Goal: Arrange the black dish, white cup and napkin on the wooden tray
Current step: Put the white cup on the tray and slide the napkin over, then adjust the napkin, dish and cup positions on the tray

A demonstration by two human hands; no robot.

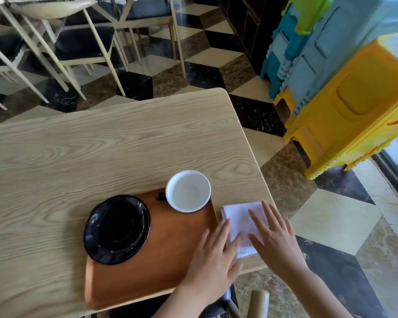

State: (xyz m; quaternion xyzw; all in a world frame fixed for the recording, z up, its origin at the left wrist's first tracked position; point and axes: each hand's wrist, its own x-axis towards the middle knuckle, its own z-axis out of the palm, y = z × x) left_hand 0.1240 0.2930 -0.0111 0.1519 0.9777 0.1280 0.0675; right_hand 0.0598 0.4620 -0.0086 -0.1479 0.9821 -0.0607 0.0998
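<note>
So, left to right: the black dish (117,229) sat on the left part of the wooden tray (161,253), its left rim hanging out past the tray's edge over the table (101,143). Glossy, shallow, with a ringed well in the centre; it looked empty.

Next, the white cup (188,191) stood upright at the tray's far right corner, dark handle pointing left toward the dish. White inside, nothing in it as far as we could tell.

Then our left hand (213,255): fingers spread and flat, palm over the tray's right edge, fingertips reaching onto the napkin's left margin. Not pinching anything.

The napkin (241,222) was the one thing off the tray — it lay flat on the table just beside the tray's right edge, folded to a white rectangle, long axis running from us away, slightly skewed. Layered folds showed at the near end.

Our right hand (275,235) lay open on the napkin's right half, fingers splayed, pressing rather than gripping.

Both hands touched it; the right covered more. Our read: the napkin needed to go left, onto the bare wood between cup and near edge.
</note>
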